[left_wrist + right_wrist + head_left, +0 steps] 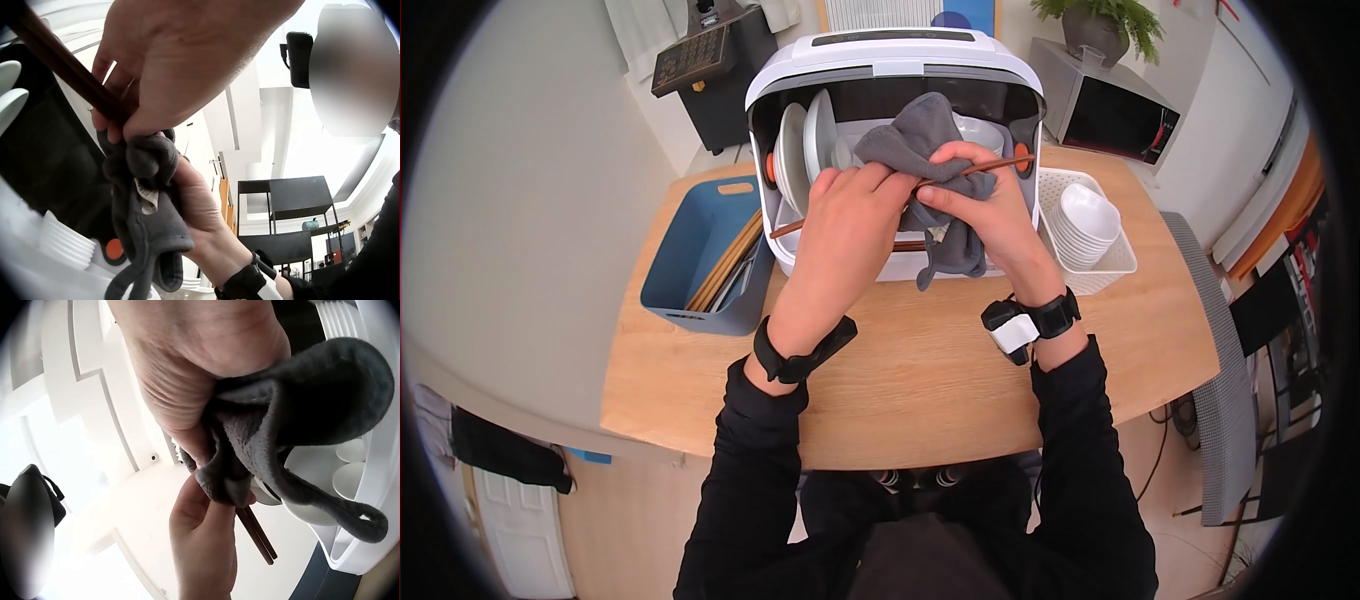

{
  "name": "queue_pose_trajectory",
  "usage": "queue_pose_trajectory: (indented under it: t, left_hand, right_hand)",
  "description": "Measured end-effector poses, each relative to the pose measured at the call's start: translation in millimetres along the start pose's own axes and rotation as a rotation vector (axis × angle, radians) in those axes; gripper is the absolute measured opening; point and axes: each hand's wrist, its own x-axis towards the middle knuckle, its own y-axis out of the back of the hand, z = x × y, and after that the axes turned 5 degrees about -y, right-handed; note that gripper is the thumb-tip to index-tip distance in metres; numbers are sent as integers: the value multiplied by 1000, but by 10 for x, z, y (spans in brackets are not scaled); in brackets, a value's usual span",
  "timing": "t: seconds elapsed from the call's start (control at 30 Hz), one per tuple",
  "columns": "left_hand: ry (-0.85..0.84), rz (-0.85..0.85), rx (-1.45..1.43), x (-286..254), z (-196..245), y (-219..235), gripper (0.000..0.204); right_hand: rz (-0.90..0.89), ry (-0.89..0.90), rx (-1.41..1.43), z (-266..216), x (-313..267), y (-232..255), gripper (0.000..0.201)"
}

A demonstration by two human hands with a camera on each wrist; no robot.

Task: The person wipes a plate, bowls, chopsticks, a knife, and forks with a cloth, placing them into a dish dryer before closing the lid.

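Brown chopsticks pass through both hands in front of the white open cabinet. My left hand pinches them, and in the left wrist view its fingers close round the dark sticks. My right hand grips a grey cloth wrapped about the chopsticks, whose tip shows beyond it on the right. Loose cloth hangs below the hands. In the right wrist view the cloth bunches under my right hand, touching my left hand, with two stick ends past it.
Plates stand upright inside the cabinet at left, white bowls at right. A blue bin with chopsticks stands on the table at left; a white basket of stacked bowls at right. Behind is a microwave.
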Motion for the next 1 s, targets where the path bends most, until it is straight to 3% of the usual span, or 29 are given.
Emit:
queue_pose_trajectory:
  t: [0.17,0.37,0.47,0.77,0.9,1.0]
  left_hand:
    - [75,-31,-203,-11,-103,129,12]
    - [235,-100,-348,-62,-103,275,15]
    - [293,-235,-204,-41,-118,353,17]
    - [200,-143,-207,-92,-12,315,18]
    - [287,-248,-259,-68,29,394,17]
    - [321,-344,-247,-77,-31,442,17]
  right_hand:
    - [-17,-12,66,-10,-8,-15,27]
    - [-4,-116,169,-48,-25,-44,29]
    - [16,-160,281,6,1,6,33]
    - [117,-315,475,-211,9,55,28]
    - [140,-330,546,-197,15,126,23]
    - [293,-419,637,-170,17,89,20]
